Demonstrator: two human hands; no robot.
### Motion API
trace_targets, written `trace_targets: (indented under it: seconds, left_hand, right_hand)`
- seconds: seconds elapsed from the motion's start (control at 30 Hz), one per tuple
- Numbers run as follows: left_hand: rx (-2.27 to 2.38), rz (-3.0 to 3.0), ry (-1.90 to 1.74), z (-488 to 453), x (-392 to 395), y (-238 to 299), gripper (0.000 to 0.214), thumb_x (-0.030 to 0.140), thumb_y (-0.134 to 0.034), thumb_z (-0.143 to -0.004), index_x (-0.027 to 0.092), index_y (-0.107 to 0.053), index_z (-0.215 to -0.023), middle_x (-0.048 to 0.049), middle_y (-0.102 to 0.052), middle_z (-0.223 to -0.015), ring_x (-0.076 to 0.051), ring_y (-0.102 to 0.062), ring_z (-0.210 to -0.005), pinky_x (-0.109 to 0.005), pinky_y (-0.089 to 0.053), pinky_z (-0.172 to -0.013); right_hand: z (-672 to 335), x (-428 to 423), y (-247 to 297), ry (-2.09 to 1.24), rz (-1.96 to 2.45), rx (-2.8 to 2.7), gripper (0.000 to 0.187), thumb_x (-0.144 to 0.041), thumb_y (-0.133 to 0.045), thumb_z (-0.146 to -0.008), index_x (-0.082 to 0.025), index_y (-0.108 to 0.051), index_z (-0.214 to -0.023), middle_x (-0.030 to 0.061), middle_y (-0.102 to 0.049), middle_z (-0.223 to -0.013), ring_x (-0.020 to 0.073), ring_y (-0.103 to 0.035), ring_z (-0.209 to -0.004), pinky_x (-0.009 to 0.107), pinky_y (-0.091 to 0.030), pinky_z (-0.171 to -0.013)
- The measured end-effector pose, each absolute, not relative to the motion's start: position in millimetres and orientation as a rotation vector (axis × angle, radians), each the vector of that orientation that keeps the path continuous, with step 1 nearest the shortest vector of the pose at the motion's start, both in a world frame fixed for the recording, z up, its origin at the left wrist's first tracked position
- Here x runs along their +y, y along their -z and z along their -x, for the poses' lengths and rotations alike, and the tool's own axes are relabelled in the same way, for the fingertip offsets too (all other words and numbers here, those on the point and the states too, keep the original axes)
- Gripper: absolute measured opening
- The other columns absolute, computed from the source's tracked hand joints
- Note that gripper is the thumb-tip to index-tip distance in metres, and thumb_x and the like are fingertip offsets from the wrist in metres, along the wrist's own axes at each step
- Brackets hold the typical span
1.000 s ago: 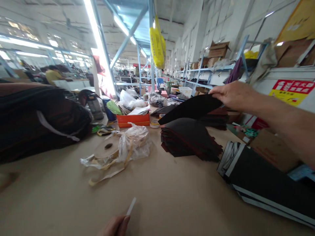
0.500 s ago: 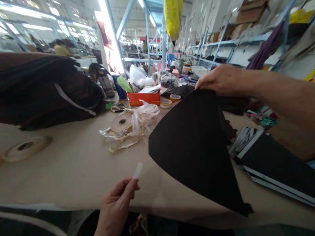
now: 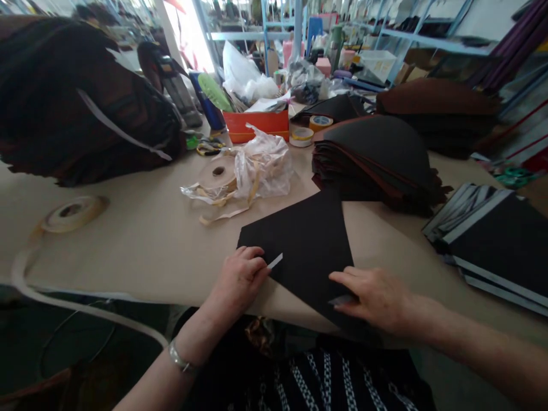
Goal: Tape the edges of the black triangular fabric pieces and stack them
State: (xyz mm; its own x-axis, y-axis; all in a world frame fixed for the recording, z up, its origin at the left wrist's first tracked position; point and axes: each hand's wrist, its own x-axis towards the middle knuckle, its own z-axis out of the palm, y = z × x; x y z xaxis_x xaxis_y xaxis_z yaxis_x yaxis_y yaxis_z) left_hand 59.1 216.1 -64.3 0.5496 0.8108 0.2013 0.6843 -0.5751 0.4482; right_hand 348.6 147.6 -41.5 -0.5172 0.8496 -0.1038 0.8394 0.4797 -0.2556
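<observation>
On the table in front of me lies a black fan-shaped fabric panel (image 3: pixel 303 228), its lower edge at the table's front. My left hand (image 3: pixel 240 282) is closed at the panel's left edge, pinching a short white strip (image 3: pixel 275 261) that points up and right over the panel. My right hand (image 3: pixel 379 298) rests on the panel's lower right part, index finger and thumb reaching left. A small greyish pointed piece (image 3: pixel 342 299) shows between that thumb and finger; its kind is unclear.
Beyond the panel are a tape roll in clear plastic (image 3: pixel 218 171) and a stack of dark curved pieces (image 3: pixel 372 154). Another tape roll (image 3: pixel 71 214) trails off the left edge. White-edged black panels (image 3: pixel 500 240) lie right; a dark pile (image 3: pixel 85 108) stands left; an orange-red box (image 3: pixel 257 125) sits behind.
My right hand has come down and laid the black panel, held up before, on the table. The left hand has moved up and right with the white strip to the panel's edge.
</observation>
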Motion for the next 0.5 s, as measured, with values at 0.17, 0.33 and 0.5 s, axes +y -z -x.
trace_targets:
  seconds: [0.17,0.33,0.5]
  left_hand:
    - [1.283,-2.46,-0.49,-64,208,61,0.02,0.019,-0.053,-0.088,0.016,-0.062,-0.071,-0.0072,-0.056,-0.102,-0.023,-0.052,-0.091,-0.039,-0.042,-0.081]
    - [1.282,-2.379,-0.466,-81,189,61,0.02,0.019,-0.052,-0.087,0.015,-0.062,-0.07,-0.0078,-0.055,-0.101,-0.022,-0.052,-0.086,-0.037,-0.044,-0.076]
    - [1.207,-2.197,-0.565,-105,170,59,0.023,0.025,-0.048,-0.087,0.016,-0.061,-0.07,-0.0076,-0.056,-0.105,-0.023,-0.051,-0.092,-0.039,-0.041,-0.081]
  right_hand:
    - [-356,125,62,-0.345,1.604,-2.654,0.038,-0.032,-0.059,-0.081,-0.02,-0.058,-0.117,0.0044,-0.064,-0.093,0.0194,-0.063,-0.072,0.03,-0.042,-0.058]
    - [-406,163,62,-0.233,1.776,-2.661,0.034,-0.037,-0.056,-0.084,-0.029,-0.059,-0.117,0.0036,-0.065,-0.092,0.0197,-0.061,-0.07,0.028,-0.037,-0.053]
    - [-444,191,49,-0.388,1.917,-2.504,0.031,-0.029,-0.059,-0.08,-0.03,-0.064,-0.11,0.0026,-0.068,-0.095,0.0204,-0.061,-0.076,0.029,-0.039,-0.06]
